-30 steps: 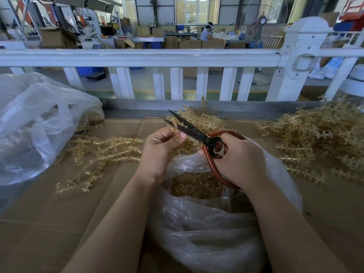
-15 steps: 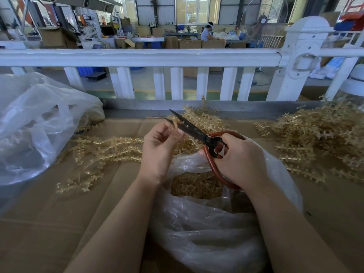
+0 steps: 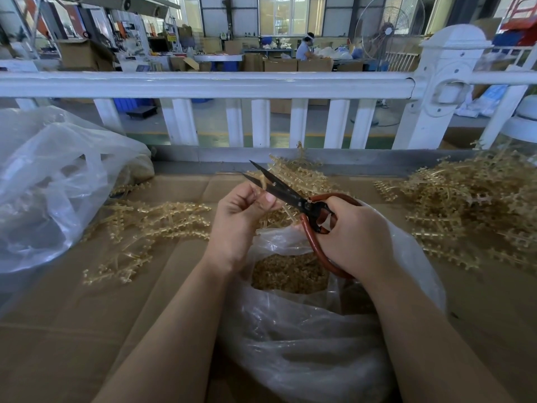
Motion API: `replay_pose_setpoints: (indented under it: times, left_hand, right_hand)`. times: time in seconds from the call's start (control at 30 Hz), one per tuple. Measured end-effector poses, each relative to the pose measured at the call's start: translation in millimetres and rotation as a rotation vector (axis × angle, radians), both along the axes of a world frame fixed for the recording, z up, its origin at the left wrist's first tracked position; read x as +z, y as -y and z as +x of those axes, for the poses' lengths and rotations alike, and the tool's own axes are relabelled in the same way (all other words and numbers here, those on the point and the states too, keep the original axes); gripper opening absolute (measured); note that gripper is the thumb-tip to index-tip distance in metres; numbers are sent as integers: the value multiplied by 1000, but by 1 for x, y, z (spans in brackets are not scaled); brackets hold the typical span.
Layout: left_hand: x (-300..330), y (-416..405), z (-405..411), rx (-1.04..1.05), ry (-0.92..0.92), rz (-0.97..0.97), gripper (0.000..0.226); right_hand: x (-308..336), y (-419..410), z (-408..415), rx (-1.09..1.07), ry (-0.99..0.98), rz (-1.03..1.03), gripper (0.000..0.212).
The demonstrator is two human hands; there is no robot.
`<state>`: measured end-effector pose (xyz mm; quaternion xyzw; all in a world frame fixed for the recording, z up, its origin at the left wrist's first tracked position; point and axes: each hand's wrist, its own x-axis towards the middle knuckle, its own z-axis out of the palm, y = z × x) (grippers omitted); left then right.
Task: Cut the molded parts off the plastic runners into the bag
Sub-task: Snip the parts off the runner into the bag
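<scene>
My left hand point(image 3: 242, 212) pinches a short piece of amber plastic runner point(image 3: 263, 181) and holds it up between the parted black blades of the scissors point(image 3: 279, 189). My right hand point(image 3: 354, 237) grips the scissors' red-brown loop handles. Below both hands a clear plastic bag point(image 3: 305, 338) stands open, with a heap of small cut amber parts point(image 3: 287, 273) inside. Most of the runner piece is hidden by my fingers.
Loose amber runners lie on the cardboard point(image 3: 72, 315): one pile at the left point(image 3: 145, 225), one behind the scissors point(image 3: 296, 175), a big heap at the right point(image 3: 470, 205). A crumpled clear bag point(image 3: 49, 184) sits far left. A white railing point(image 3: 203, 84) closes the back.
My left hand has lifted slightly and turned the runner piece up between the blades. The scissors' tips have risen a little; my right hand has kept its place over the bag.
</scene>
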<state>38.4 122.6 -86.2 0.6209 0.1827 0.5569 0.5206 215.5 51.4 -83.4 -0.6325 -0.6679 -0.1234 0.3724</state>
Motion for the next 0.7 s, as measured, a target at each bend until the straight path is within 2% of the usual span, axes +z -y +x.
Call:
replay_pose_setpoints:
  times: [0.1,0.23,0.37,0.47,0.57,0.7]
  left_hand:
    - [0,1,1,-32,-18,10,27]
    - [-2,0,1,-53,-26,-9,7]
    - [-3,-2,1,-47,-25,-39,5]
    - [-2,-1,1,-39,-31,-43,11]
    - [1,2,1,-55,-33,-22,32]
    - [3,4,1,-86,-16,-28,33]
  right_hand:
    - [1,0,-1,5,-3,-9,42]
    - [1,1,-2,12,-5,0,45]
    - [-1,0,-1,-8,-3,5,39]
    - [-2,0,0,-18,2,8,33]
    - [-3,-1,0,-16,10,13,29]
    - [-2,-1,0,-8,1,13,28]
